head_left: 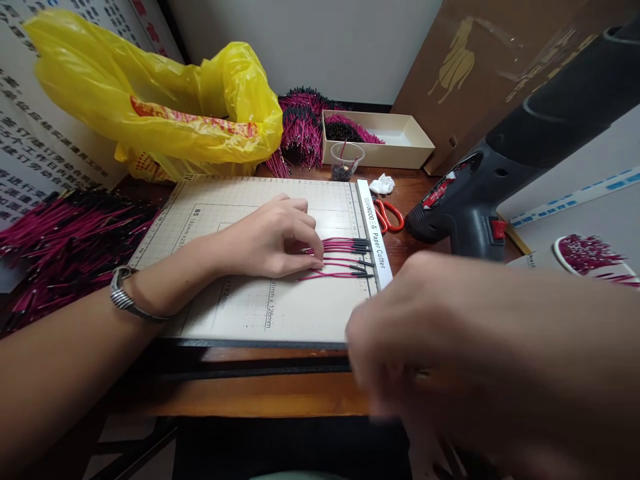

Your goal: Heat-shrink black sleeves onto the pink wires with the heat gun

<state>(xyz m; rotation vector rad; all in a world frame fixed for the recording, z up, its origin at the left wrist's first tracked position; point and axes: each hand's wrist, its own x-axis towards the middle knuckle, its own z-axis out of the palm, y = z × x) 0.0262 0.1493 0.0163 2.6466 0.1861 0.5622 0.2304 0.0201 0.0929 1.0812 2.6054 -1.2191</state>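
Note:
My left hand (pixel 280 240) rests on the paper cutter (pixel 240 320), thumb and fingertips pinched on a row of thin magenta wires (pixel 345 241) with black sleeved ends. The wires lie side by side, their black ends by the cutter's white edge strip (pixel 374 230). One or two lower wires (pixel 337 274) lie slightly apart from the rest. My right hand (pixel 400 333) is in front of the cutter's near right corner, smeared by motion. Its fingers look curled into a fist, and whatever is inside is hidden.
Bundled wires (pixel 303 130) and an open box (pixel 385 157) stand behind the cutter, near a plastic cup (pixel 345 163). Red-handled scissors (pixel 389 215) lie beside a black power tool (pixel 480 173). A yellow bag (pixel 175 133) and a wire pile (pixel 75 247) are left; a wire-filled cup (pixel 565 250) is right.

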